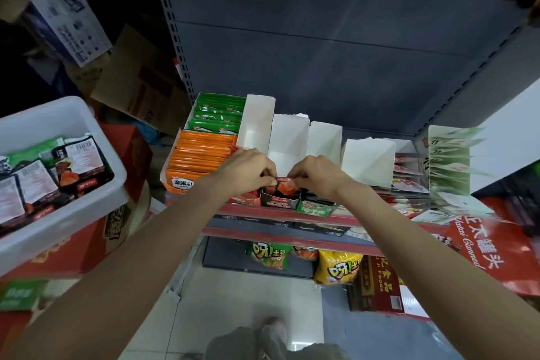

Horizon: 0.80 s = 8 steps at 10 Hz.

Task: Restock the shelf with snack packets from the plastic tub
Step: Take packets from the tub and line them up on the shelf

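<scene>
Both my hands meet at the front of the shelf (292, 213). My left hand (248, 168) and my right hand (317, 174) pinch the top edges of red-and-black snack packets (285, 185) standing in a black display box (277, 200). Behind that box a white carton (287, 140) stands open with nothing visible inside. The white plastic tub (67, 213) sits at the left on red boxes and holds several more black, red and green packets (52, 175).
Orange packets (201, 152) and green packets (219, 115) fill cartons left of my hands. More white cartons (368, 161) stand to the right, beside a green-white display (447, 161). Yellow and green snack bags (336, 269) lie on the lowest shelf. Cardboard boxes (140, 88) pile up behind the tub.
</scene>
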### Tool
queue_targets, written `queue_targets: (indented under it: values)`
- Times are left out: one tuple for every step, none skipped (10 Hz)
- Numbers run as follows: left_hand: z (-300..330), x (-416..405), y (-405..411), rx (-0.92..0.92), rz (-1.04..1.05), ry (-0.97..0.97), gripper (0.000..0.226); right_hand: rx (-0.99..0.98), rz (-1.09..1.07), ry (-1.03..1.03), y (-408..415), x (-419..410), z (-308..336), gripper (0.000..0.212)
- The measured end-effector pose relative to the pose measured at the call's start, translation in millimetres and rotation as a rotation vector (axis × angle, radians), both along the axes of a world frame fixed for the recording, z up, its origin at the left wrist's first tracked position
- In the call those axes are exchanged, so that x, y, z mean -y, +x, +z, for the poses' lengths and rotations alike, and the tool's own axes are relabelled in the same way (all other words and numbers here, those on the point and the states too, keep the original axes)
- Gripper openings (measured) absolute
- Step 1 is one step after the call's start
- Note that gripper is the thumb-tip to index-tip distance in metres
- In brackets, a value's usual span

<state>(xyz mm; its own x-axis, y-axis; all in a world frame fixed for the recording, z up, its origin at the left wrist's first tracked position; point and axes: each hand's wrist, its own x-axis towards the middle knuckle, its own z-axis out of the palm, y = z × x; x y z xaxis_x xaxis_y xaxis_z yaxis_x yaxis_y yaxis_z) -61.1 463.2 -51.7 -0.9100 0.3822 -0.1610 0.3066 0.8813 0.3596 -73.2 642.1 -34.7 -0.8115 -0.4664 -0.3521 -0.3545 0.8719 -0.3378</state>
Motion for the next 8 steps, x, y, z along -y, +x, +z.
queue_targets:
  values:
    - [7, 7, 1, 0.046, 0.037, 0.119, 0.023, 0.035, -0.061, -0.13, -1, 0, 9, 0.028]
    - [23, 24, 9, -0.002, 0.182, 0.336, 0.021, 0.007, -0.202, -0.387, -2, 14, 23, 0.026]
    - [40, 53, 27, -0.141, 0.417, 0.542, 0.015, -0.049, -0.228, -0.525, 0, 50, 37, 0.025]
    - [47, 98, 47, -0.272, 0.614, 0.681, 0.014, -0.085, -0.143, -0.584, 8, 104, 49, 0.025]
    - [50, 154, 66, -0.359, 0.791, 0.731, 0.018, -0.08, -0.048, -0.603, 16, 169, 55, 0.027]
    - [38, 222, 85, -0.388, 0.921, 0.657, 0.017, -0.037, 0.022, -0.607, 28, 243, 51, 0.027]
    - [20, 289, 96, -0.277, 1.027, 0.565, 0.02, 0.026, 0.035, -0.515, 37, 316, 29, 0.032]
    - [11, 339, 105, 0.017, 1.054, 0.457, 0.023, 0.086, 0.053, -0.338, 39, 375, 0, 0.048]
